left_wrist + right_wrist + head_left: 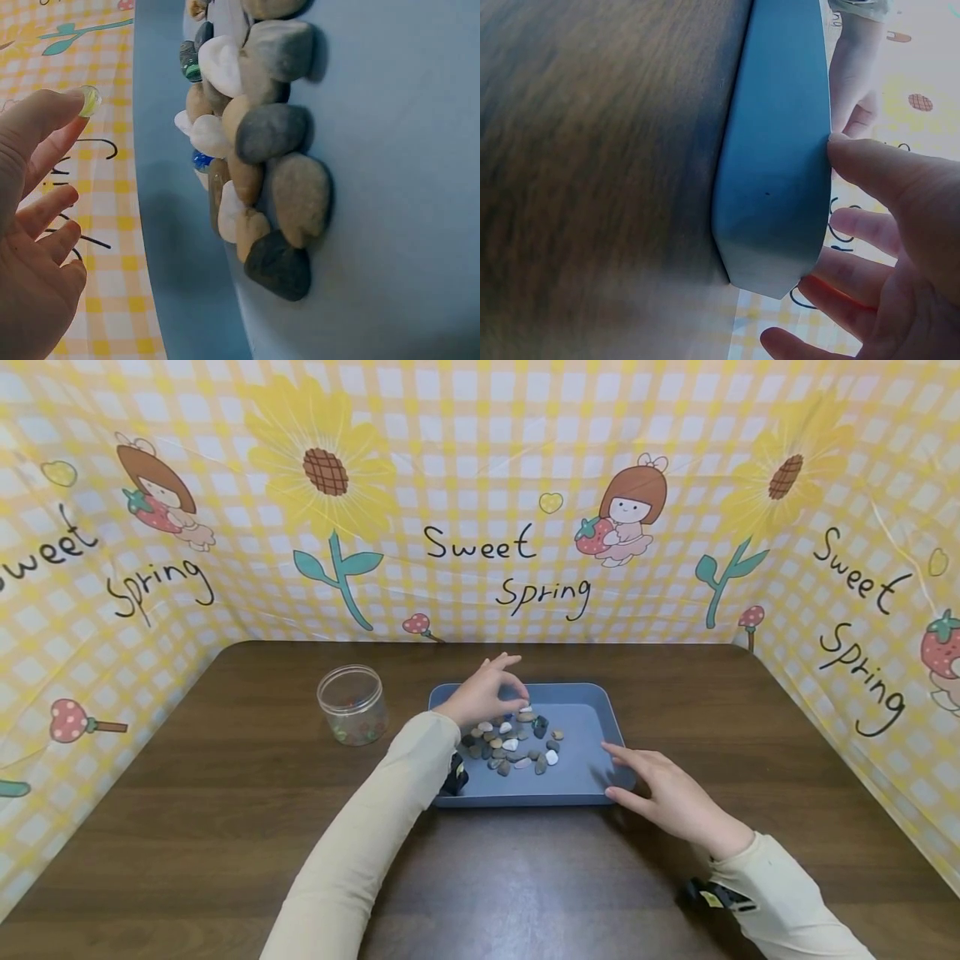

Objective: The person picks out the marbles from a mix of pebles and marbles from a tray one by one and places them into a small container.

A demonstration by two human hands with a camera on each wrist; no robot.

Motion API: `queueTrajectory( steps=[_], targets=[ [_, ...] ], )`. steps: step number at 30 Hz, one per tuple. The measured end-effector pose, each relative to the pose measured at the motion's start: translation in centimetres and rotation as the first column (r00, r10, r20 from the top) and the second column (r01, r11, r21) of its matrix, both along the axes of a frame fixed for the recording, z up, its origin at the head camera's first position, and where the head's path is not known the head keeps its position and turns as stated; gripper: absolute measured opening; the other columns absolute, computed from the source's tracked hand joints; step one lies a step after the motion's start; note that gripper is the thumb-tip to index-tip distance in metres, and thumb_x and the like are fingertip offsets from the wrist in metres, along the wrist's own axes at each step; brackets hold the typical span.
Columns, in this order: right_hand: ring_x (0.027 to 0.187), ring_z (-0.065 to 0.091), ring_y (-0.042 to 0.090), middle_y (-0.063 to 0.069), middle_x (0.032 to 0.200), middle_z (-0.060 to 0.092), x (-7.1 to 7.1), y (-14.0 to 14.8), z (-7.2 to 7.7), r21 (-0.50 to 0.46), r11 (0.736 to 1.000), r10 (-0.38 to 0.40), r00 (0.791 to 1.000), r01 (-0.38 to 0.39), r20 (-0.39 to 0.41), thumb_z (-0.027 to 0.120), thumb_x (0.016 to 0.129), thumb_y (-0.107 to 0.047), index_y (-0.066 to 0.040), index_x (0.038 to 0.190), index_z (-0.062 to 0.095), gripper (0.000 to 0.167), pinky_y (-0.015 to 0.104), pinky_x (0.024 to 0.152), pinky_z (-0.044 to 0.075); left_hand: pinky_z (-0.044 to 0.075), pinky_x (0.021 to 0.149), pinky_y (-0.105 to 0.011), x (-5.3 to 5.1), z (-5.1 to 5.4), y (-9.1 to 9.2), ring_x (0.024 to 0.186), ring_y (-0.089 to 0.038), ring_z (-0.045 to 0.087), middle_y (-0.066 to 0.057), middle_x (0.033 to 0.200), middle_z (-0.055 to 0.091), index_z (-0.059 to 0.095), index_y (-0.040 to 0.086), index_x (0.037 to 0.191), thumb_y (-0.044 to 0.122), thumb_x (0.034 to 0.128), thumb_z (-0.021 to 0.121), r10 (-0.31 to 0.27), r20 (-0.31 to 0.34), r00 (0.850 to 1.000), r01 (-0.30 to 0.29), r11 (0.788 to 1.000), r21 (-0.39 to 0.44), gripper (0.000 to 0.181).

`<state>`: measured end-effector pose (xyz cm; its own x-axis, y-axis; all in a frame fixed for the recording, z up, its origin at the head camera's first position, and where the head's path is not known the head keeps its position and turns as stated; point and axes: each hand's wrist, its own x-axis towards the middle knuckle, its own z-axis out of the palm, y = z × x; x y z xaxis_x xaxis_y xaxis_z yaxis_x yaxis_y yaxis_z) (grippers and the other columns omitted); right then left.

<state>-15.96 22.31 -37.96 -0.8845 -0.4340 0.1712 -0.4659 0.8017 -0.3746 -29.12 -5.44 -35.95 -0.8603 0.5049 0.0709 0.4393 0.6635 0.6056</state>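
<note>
Above the far left part of a blue-grey tray (588, 735), my left hand (486, 695) pinches a yellow-green glass marble (91, 102) between thumb and forefinger, its other fingers loosely bent. Below it lie several smooth pebbles (301, 196) in grey, tan, white and black. A blue marble (201, 160) and a green-streaked marble (193, 72) sit among these stones. My right hand (667, 789) is at the tray's near right corner, fingers spread; in the right wrist view its thumb touches the tray rim (828, 112).
A clear jar (352, 714) without a lid stands left of the tray, with small coloured pieces low inside. The dark wooden table (187, 793) is bordered by a yellow checked cloth (465, 468) at the back and sides.
</note>
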Motion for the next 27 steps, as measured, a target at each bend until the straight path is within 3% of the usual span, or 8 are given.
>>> queueTrajectory(
  steps=[4,10,27],
  targets=[
    [0.117,0.053,0.033,0.012,0.127,0.06,0.0,0.0,0.0,0.003,1.0,0.0,1.0,0.0,-0.004,0.066,0.087,-0.03,-0.01,0.137,0.046,0.058,0.052,0.096,0.045,0.0,0.12,-0.042,0.1,0.3,-0.2,0.148,-0.024,0.006,-0.005,0.156,0.023,0.07,0.014,0.09,0.023,0.0873,0.066,0.009,0.014,1.0,-0.009,1.0,0.017,0.01],
    [0.118,0.053,0.034,0.013,0.128,0.059,-0.1,0.0,-0.1,0.002,1.0,0.004,1.0,-0.004,-0.009,0.065,0.087,-0.03,-0.01,0.137,0.046,0.057,0.052,0.096,0.044,0.001,0.12,-0.043,0.2,0.8,-0.6,0.147,-0.027,0.009,-0.008,0.155,0.025,0.071,0.012,0.092,0.022,0.0871,0.066,0.0,-0.025,1.0,0.0,1.0,0.021,0.012],
    [0.118,0.053,0.034,0.012,0.127,0.06,0.0,0.0,-0.1,0.0,1.0,0.003,1.0,-0.003,-0.004,0.065,0.087,-0.029,-0.01,0.137,0.046,0.057,0.052,0.096,0.044,0.002,0.12,-0.042,0.2,1.3,-1.6,0.147,-0.026,0.009,-0.007,0.154,0.027,0.071,0.012,0.093,0.023,0.0862,0.067,0.026,-0.042,0.999,-0.023,0.998,0.06,0.014]
  ],
)
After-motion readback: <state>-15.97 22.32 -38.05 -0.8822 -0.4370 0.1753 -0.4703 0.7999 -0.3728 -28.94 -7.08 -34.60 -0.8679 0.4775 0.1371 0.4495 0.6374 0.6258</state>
